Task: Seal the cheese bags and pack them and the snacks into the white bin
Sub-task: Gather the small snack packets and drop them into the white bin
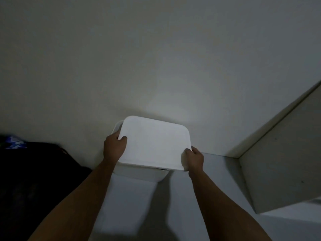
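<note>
While both bare forearms reach up from the bottom of the frame, the left hand (114, 146) grips the left edge of a flat white plastic lid (153, 143) with rounded corners, thumb curled over the top, and the right hand (193, 159) pinches its lower right corner. Each hand is closed on the lid, with nothing else in either. Held this way, the lid's long axis runs from upper left to lower right of the frame, tilted off square. Directly under it sits the white plastic bin (142, 176), at the centre of the frame on a pale grey surface (217, 171); its front wall shows below the lid and a strip of its rim (117, 126) peeks out at the lid's upper left — so the lid lies skewed and is probably not yet seated. Squaring it likely calls for a small turn before pressing down.

Room is tight behind: the bin stands close to the plain wall (156, 58). A pale boxy panel (281, 162) stands at right, well apart, and a dark mass (34, 171) at left. Whether the cheese bags and snacks are inside cannot be told.
</note>
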Motion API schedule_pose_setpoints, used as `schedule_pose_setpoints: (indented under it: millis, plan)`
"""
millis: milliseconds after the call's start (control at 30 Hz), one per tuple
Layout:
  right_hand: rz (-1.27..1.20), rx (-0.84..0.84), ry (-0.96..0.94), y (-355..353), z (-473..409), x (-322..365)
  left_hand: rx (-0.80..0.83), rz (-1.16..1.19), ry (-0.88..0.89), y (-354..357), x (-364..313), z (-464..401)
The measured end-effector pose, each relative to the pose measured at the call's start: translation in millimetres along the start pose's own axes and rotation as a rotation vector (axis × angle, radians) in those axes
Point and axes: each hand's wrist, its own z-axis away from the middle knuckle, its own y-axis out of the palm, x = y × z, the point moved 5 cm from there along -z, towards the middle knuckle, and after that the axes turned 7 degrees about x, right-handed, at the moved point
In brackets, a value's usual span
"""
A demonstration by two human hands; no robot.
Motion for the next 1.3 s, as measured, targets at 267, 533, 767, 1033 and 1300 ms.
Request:
schedule_pose_setpoints:
  millis: [267, 533, 767, 1033, 1300]
  plan:
    - [0.065, -0.003, 0.016, 65, -4, -10, 0.06, 0.0, -0.023, -26, 44, -43]
    - [0.11, -0.07, 0.01, 80, 0, -33, 0.062, -0.055, 0.036, -22, 58, -72]
    - [0.176, -0.075, -0.038, 80, 3, -43, 0.081, -0.102, 0.025, -17, 70, -81]
    - [0.285, -0.05, -0.099, 80, 5, -46, 0.01, -0.242, 0.149, -9, 82, -73]
    - [0.48, 0.007, 0.043, 66, 4, -32, 0.068, -0.398, 0.129, -18, 55, -59]
